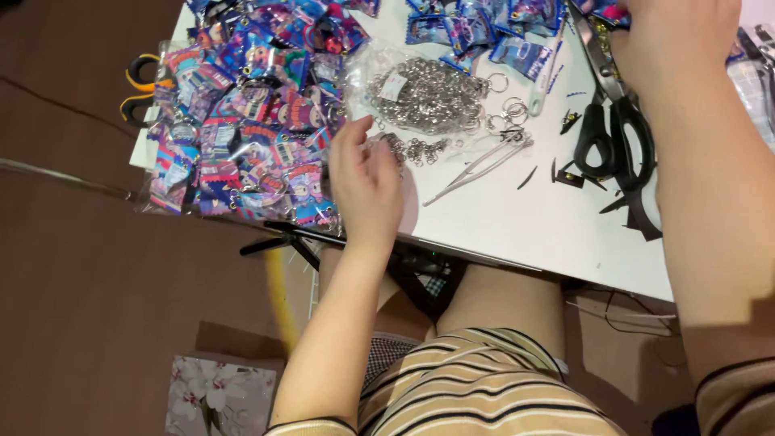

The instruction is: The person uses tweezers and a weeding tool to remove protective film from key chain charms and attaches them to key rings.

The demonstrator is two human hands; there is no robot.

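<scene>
- Head camera looking down: left hand (365, 182) hovers half open at the table's (517, 226) near edge, fingers loosely curled, gripping nothing.
- Just beyond its fingertips, a scatter of small metal rings (416, 149).
- Left of it, a heap of colourful wrapped charms (242, 121).
- Right hand (674, 40) is up top, grip impossible to tell, beside black scissors (613, 121); tweezers (480, 165) lie between.

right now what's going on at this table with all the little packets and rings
A person sits at a white table, seen from above. Their left hand rests by a small heap of loose metal rings, beside a pile of colourful packaged charms. Their right hand is up at the far edge, above black scissors. A clear bag of split rings, tweezers and black offcuts lie between. What the right hand holds is hidden.
</scene>
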